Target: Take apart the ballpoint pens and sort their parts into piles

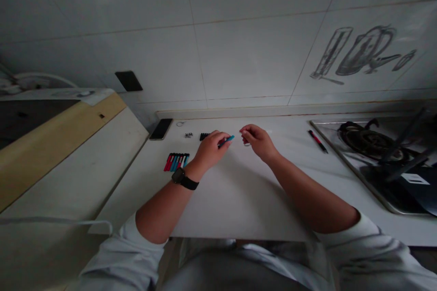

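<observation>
My left hand (212,146) is closed around a slim pen part (226,141), dark along its length with a bright blue end pointing right. A short distance to the right, my right hand (257,140) is pinched together. Something small and shiny (246,144) shows beneath its fingers, too small to name. Behind the left hand, a row of small black pieces (204,136) is partly hidden. Tiny metal pieces (188,135) lie in a pile farther left. Several red, blue and white pen barrels (176,162) with black ends lie side by side near the left wrist.
A phone (161,129) and a thin ring-shaped item (180,123) lie at the back left of the white counter (232,200). A red and black pen (317,141) lies at right, beside the gas stove (368,154). A cabinet-like box (78,159) borders the left side.
</observation>
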Tool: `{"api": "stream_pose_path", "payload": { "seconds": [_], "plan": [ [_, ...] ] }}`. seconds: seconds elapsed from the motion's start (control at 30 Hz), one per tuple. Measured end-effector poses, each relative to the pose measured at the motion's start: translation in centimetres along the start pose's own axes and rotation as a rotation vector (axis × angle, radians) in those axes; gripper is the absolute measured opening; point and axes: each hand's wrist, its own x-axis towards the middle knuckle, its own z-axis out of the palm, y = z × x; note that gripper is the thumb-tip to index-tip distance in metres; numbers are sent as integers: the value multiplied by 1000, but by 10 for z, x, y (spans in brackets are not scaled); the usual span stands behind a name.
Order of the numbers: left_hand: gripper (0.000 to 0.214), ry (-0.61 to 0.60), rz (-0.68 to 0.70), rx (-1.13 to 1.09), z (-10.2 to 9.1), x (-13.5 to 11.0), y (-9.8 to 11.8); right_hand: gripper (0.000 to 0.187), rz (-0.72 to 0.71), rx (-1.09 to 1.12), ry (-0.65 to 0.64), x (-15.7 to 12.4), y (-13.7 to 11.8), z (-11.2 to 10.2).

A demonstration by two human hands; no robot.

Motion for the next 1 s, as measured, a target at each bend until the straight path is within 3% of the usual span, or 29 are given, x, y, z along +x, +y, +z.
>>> {"api": "stream_pose_path", "payload": {
  "seconds": [0.13, 0.27, 1.0],
  "plan": [
    [14, 37, -52, -46, 17, -11, -9, 34, 51, 7, 18, -11, 23, 5],
    [14, -26, -65, -85, 25, -23, -23, 31, 30, -72, -9, -19, 36, 1],
    [11, -48, -54, -106, 25, -25, -20, 20, -306, -470, -134, -35, 18, 4]
  ]
}}
